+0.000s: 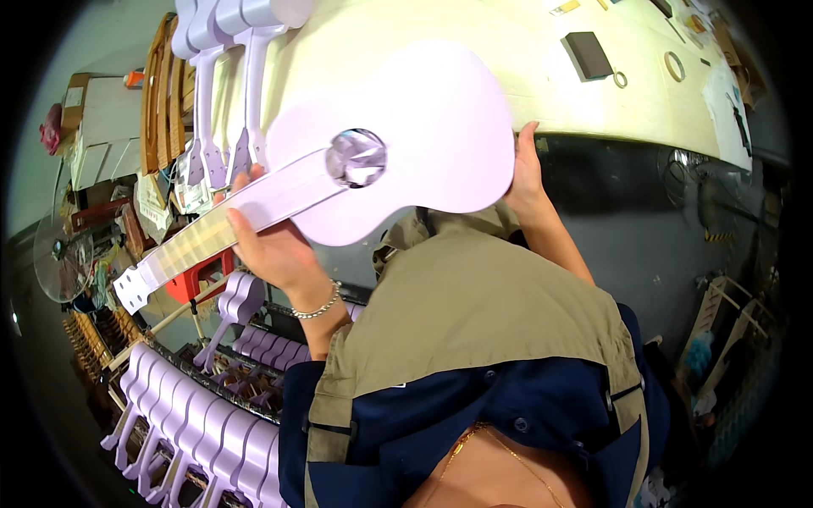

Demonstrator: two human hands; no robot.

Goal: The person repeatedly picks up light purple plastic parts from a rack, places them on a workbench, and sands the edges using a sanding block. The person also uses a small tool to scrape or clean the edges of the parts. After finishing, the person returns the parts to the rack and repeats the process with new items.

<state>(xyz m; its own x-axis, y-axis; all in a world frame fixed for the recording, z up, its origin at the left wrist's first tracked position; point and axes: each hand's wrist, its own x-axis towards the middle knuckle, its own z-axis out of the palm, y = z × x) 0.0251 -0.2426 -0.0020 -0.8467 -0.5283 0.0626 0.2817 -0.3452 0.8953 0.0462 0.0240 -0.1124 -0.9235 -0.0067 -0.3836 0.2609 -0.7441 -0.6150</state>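
A pale lilac ukulele (432, 127) is held up before me, its front toward me and its neck slanting down to the left. Crumpled shiny material (357, 158) fills the round sound hole. Yellowish tape-like strips (190, 245) cover part of the neck, and the headstock (131, 289) has small holes and no strings. My left hand (275, 250) is closed around the neck near the body, thumb on the front. My right hand (525, 173) grips the body's rounded right end, thumb along the edge; its other fingers are hidden behind.
Several lilac ukuleles (246, 34) stand at the far left of the pale worktable (542, 93). A dark block (588, 56) and tape rolls (674, 66) lie on its right part. More lilac ukuleles (195, 415) fill a rack at lower left, near a red stool (199, 278) and a fan (61, 247).
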